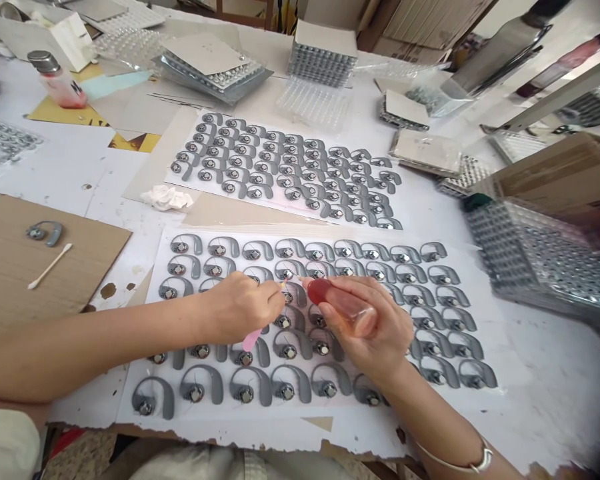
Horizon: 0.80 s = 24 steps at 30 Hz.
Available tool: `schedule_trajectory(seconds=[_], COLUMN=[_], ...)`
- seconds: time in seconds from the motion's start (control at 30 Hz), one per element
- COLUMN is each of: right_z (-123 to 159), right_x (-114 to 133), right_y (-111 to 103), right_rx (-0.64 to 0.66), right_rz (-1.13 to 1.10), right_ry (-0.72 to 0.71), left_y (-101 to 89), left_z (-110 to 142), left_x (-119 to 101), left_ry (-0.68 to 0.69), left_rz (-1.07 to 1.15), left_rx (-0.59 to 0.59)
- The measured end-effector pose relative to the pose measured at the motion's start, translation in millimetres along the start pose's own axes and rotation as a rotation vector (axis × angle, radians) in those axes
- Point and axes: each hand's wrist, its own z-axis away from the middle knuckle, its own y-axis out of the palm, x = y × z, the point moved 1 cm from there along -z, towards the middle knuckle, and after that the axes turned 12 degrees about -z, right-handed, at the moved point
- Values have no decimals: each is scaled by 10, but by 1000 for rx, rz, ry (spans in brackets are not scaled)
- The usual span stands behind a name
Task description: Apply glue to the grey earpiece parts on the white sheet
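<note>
Between the closed fingers of my left hand [245, 303] is a slim pink tool [251, 340]. Its flat rounded end sticks out below the hand, and its tip is too small to make out. My right hand [375, 327] is wrapped around a small clear squeeze bottle [347, 310] of red liquid, tilted with its nozzle pointing left. Both the nozzle and my left fingertips are close above a grey ear-hook earphone part [286, 270] with a round silvery piece and fine wires. Rows of similar parts lie on a white sheet [145, 353] below; my hands hide some of them.
A second sheet of ear-hook parts [280, 163] lies behind. At left, a cardboard piece [10, 267] bears a single hook [45, 232] and a cotton swab [50, 267]. A capped bottle [57, 80], crumpled tissue [167, 198] and stacked trays [540, 253] stand around.
</note>
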Motion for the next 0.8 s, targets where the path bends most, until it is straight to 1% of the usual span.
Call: schedule_trajectory(seconds=[0.2, 0.37, 0.57, 0.8], right_z=[17, 29, 39, 11], right_x=[16, 26, 36, 51], right_y=[1, -7, -8, -13], right_rx=[24, 39, 38, 42], right_rz=[35, 21, 13, 43], right_ry=[-49, -29, -23, -42], left_y=[-5, -10, -33, -24], left_z=[-1, -10, -17, -14], left_x=[5, 27, 50, 46], left_ry=[-9, -20, -56, -58], left_rz=[1, 19, 49, 58], left_rx=[-34, -15, -49, -20])
